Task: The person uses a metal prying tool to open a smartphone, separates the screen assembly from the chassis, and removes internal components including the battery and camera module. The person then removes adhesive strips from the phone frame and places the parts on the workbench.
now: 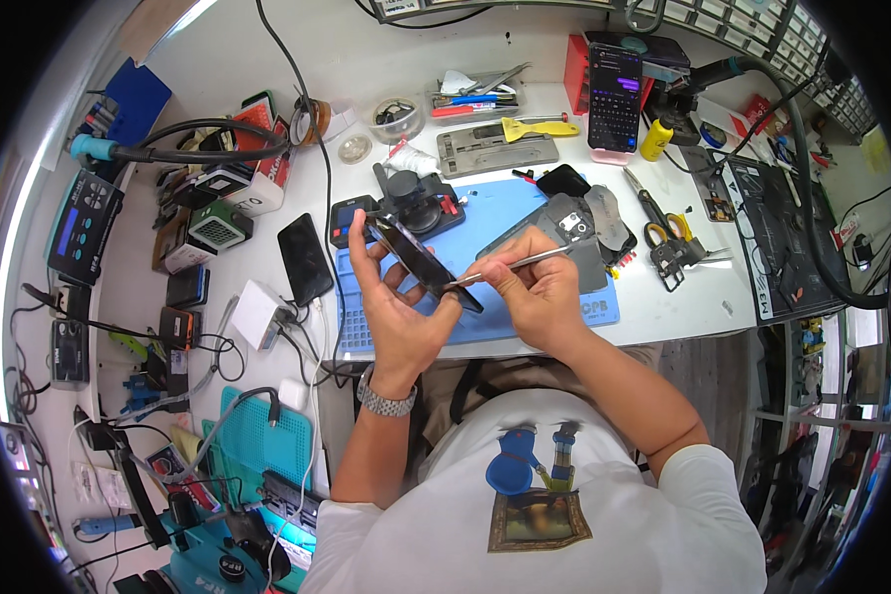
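My left hand [403,322] holds a dark smartphone [418,259] tilted over the blue work mat [485,206], its fingers and thumb along the edges. A steel watch is on that wrist. Pinched in my right hand [544,305] is a slim silver metal tool [552,253]. Its tip meets the phone's lower edge, close to my left thumb; whether it goes under the edge I cannot tell. Behind the phone, a round black holder [418,203] stands on the mat. To the right lie opened grey phone parts [570,220] and a small black phone part [563,181].
Yellow-handled scissors [669,230] lie on the right. An upright phone [614,104] stands at the back beside a yellow bottle [656,140]. Another black phone [305,259] and a white charger block [258,313] lie left, among cables. A black tray [777,233] borders the right side.
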Demonstrator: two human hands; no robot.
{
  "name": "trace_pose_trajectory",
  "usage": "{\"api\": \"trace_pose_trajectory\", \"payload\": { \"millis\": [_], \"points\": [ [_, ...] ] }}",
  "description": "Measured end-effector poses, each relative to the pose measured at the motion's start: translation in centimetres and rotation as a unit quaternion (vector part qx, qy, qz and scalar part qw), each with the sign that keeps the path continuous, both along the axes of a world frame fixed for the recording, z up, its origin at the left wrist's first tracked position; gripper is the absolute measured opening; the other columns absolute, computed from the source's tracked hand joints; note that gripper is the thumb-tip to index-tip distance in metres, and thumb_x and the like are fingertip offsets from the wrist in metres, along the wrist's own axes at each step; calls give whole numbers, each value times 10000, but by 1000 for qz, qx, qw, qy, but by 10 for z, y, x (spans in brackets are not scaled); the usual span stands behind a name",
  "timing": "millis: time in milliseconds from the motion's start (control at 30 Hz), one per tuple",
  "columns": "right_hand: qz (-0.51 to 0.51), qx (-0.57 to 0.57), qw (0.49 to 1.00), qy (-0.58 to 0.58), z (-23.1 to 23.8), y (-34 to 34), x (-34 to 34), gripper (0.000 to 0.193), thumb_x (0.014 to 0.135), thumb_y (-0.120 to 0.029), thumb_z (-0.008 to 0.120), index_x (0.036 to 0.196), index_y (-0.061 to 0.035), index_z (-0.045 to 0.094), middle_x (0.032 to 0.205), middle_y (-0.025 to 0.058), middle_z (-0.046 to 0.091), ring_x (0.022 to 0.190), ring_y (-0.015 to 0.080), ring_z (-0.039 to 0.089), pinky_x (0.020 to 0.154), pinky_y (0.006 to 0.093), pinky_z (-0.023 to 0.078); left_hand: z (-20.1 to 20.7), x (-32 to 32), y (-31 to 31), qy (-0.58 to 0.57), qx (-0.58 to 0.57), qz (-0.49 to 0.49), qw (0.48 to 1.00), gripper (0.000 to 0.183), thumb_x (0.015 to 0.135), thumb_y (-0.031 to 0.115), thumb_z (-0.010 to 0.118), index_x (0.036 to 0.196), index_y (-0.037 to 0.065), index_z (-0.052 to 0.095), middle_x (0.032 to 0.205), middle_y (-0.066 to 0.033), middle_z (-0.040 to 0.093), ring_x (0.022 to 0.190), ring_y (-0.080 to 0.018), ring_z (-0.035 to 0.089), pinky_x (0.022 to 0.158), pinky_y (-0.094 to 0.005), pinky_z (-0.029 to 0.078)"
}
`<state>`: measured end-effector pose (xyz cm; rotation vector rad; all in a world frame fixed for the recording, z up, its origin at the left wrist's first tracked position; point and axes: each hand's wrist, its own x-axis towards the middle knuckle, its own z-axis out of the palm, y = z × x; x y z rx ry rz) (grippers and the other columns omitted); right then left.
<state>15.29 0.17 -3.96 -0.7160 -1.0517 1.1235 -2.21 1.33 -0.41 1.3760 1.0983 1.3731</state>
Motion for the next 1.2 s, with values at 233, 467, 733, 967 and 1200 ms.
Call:
{"api": "trace_pose_trajectory", "payload": {
  "millis": [233,467,733,967,1200],
  "points": [
    [-65,120,984,-111,13,-4,7,149,1083,-40,719,1078,-45,570,1042,181,788,1054,276,805,909,369,631,5,6,-4,68,38,3,997,1236,722,-62,852,1731,127,164,1486,-183,493,1285,-284,661,1033,-418,627],
    [-9,-25,1000,12,6,-7,26,152,1114,-102,696,1110,-37,558,1059,177,790,1068,244,798,922,333,619,5,15,-2,86,123,-29,988,1088,759,-36,908,1646,77,288,1438,-192,586,1283,-277,684,1055,-422,616],
    [-121,132,983,-29,15,-16,38,163,1115,-98,687,1133,-63,529,1071,226,789,1016,302,796,951,426,636,6,34,7,80,152,5,985,954,780,-14,944,1561,54,402,1330,-173,683,1198,-249,732,1033,-396,613],
    [-220,309,909,-175,41,-1,51,211,1042,62,716,1174,-35,584,1174,238,798,1105,335,800,972,416,628,5,41,16,163,171,40,971,939,746,69,953,1545,41,460,1349,-216,685,1124,-379,759,976,-441,620],
    [-244,339,878,-233,37,18,44,247,963,116,752,1128,-34,647,1129,217,819,1051,340,816,921,420,645,20,46,14,206,122,35,970,929,772,109,947,1550,56,443,1345,-245,680,1138,-409,748,949,-466,617]
  ]
}}
